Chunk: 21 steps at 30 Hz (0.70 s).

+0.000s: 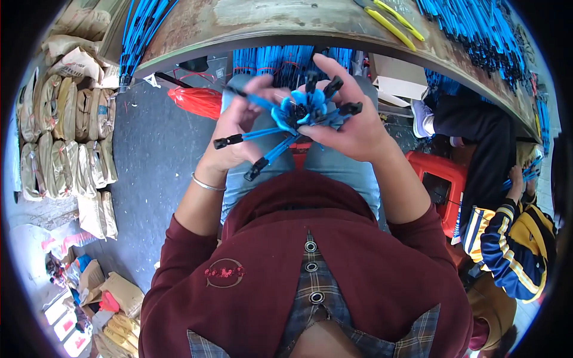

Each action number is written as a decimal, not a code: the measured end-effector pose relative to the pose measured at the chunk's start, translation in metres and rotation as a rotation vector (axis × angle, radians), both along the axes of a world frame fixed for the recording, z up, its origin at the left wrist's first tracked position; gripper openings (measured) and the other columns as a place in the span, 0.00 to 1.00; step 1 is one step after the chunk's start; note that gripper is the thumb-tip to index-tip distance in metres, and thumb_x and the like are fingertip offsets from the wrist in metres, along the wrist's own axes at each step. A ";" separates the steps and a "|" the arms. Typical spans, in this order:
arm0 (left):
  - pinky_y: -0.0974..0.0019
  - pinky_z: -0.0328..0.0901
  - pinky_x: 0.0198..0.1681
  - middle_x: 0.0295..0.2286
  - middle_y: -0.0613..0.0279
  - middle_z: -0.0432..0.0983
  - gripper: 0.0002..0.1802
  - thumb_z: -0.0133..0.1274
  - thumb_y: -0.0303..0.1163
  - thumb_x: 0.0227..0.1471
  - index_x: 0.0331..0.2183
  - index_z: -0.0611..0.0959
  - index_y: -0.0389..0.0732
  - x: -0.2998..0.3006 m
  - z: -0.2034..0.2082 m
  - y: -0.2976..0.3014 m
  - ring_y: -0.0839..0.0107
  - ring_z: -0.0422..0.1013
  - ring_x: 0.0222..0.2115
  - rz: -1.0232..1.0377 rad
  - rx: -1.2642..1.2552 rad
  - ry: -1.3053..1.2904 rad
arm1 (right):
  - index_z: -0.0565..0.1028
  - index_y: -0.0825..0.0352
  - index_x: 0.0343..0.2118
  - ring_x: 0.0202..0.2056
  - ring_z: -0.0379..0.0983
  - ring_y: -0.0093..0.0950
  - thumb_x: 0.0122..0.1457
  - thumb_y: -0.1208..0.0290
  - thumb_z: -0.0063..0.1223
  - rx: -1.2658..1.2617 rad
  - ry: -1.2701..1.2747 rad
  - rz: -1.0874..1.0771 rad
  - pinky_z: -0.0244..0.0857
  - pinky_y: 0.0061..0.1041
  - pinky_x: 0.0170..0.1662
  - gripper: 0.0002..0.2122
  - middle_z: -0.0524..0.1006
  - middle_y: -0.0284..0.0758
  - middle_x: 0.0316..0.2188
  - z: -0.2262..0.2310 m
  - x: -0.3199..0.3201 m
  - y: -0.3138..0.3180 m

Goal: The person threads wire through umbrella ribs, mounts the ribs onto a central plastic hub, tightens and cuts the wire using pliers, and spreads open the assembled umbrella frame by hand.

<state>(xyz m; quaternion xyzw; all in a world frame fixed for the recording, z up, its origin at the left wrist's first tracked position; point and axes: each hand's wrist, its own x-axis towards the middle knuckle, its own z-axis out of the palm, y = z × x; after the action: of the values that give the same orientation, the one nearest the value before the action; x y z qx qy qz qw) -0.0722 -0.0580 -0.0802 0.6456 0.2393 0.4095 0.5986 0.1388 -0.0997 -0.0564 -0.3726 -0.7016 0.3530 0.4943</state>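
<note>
Above my lap I hold a cluster of thin blue rods with black end pieces [301, 110], fanned out from a dark middle like a flower. My right hand [358, 128] is wrapped round its right side, thumb across the front and fingers behind. On the other side my left hand [239, 122] is closed about one of the blue rods [258, 101]; its fingertips are somewhat blurred. Several paired rods with black ends stick out below and between the hands. The back of the cluster is hidden.
A worn wooden table [256, 24] stands ahead, bearing yellow-handled pliers [394, 21] and blue rod bundles [477, 36]. Below it are an open carton [397, 77] and a red plastic bag [194, 102]. A red stool [439, 179] and a seated person [507, 238] are at right; wrapped packs [65, 131] at left.
</note>
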 end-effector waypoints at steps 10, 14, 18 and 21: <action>0.69 0.62 0.39 0.33 0.64 0.71 0.21 0.62 0.28 0.35 0.35 0.74 0.35 0.003 -0.003 -0.002 0.75 0.66 0.34 0.042 -0.234 0.087 | 0.50 0.66 0.58 0.46 0.66 0.27 0.34 0.66 0.70 -0.186 -0.113 -0.120 0.56 0.28 0.51 0.48 0.69 0.38 0.45 -0.020 -0.017 0.012; 0.71 0.62 0.37 0.29 0.67 0.71 0.14 0.60 0.28 0.39 0.30 0.75 0.36 -0.004 -0.013 -0.002 0.78 0.65 0.32 0.008 -0.283 -0.011 | 0.43 0.64 0.60 0.54 0.58 0.31 0.26 0.54 0.72 -0.169 0.033 0.106 0.47 0.34 0.56 0.58 0.61 0.42 0.53 -0.025 0.018 0.022; 0.74 0.61 0.34 0.28 0.69 0.71 0.11 0.59 0.27 0.39 0.28 0.75 0.37 0.005 -0.012 -0.006 0.81 0.65 0.30 0.045 -0.140 -0.070 | 0.37 0.63 0.60 0.58 0.49 0.34 0.20 0.47 0.70 -0.305 0.311 0.097 0.38 0.38 0.59 0.65 0.56 0.43 0.56 -0.079 0.035 0.019; 0.74 0.62 0.32 0.27 0.68 0.71 0.10 0.59 0.25 0.39 0.28 0.75 0.37 0.005 -0.006 -0.005 0.81 0.65 0.28 0.008 -0.203 0.127 | 0.37 0.64 0.60 0.55 0.56 0.34 0.27 0.58 0.72 -0.271 0.326 0.288 0.55 0.29 0.53 0.60 0.55 0.42 0.56 -0.087 0.008 0.008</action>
<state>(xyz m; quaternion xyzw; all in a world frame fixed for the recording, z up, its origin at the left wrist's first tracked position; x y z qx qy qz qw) -0.0670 -0.0629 -0.0864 0.6053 0.3193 0.3439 0.6429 0.1463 -0.0915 -0.1432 -0.2697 -0.6049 0.5660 0.4909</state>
